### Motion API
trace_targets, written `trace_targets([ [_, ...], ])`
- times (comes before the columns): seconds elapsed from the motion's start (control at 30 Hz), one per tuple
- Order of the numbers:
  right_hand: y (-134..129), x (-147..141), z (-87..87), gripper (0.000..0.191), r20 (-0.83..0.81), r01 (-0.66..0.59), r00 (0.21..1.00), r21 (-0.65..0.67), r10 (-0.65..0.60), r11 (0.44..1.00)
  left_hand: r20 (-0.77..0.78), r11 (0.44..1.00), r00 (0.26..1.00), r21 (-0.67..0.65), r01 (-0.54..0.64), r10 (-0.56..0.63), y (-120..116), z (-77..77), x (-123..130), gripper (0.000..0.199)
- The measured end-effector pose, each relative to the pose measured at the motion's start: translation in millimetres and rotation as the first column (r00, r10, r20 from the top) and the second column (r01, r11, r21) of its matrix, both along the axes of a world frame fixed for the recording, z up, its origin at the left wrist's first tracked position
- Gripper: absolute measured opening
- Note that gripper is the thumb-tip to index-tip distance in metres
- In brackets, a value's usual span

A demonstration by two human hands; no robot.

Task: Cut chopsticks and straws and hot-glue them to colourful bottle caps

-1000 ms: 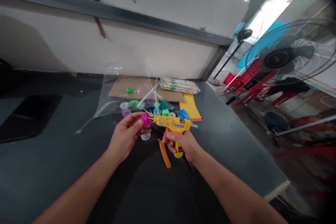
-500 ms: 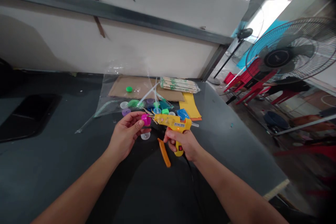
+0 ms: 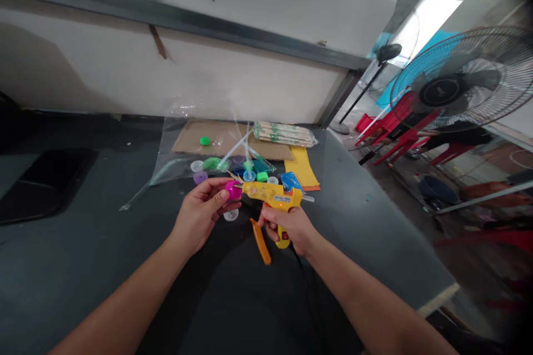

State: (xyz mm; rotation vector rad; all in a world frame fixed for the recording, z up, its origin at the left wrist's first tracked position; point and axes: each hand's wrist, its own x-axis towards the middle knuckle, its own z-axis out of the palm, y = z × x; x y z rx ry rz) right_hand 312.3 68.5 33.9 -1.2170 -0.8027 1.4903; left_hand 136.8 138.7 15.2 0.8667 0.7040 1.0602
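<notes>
Between the thumb and fingers of my left hand is a bright pink bottle cap. My right hand is wrapped round the handle of a yellow glue gun, its fingers at the trigger. The gun's nozzle points left and meets the pink cap; whether glue is coming out is too small to tell. Below the hands lies an orange utility knife on the dark table. A white cap sits just under my left fingers, and a purple cap lies behind them.
Behind the hands are a cardboard sheet with a green cap, clear glue sticks, bagged wooden sticks and yellow paper. A black phone-like slab lies at left. A fan stands at right.
The glue gun has shifted slightly left, its nozzle further over the pink cap. The cap has turned a little in my left hand. Other things have stayed put.
</notes>
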Motion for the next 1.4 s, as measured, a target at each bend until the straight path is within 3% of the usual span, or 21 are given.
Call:
trace_targets([
  [0.73,0.6,4.7,-6.5,0.021,0.034,0.019,0.999,0.029,-0.02,0.999,-0.002,1.0,1.0,0.011,-0.017,0.017,0.7,-1.9,0.6,0.023],
  [1.4,-1.6,0.8,0.7,0.021,0.041,0.01,0.999,0.022,-0.011,1.0,-0.011,1.0,1.0,0.004,-0.024,0.024,1.6,-2.4,1.7,0.025],
])
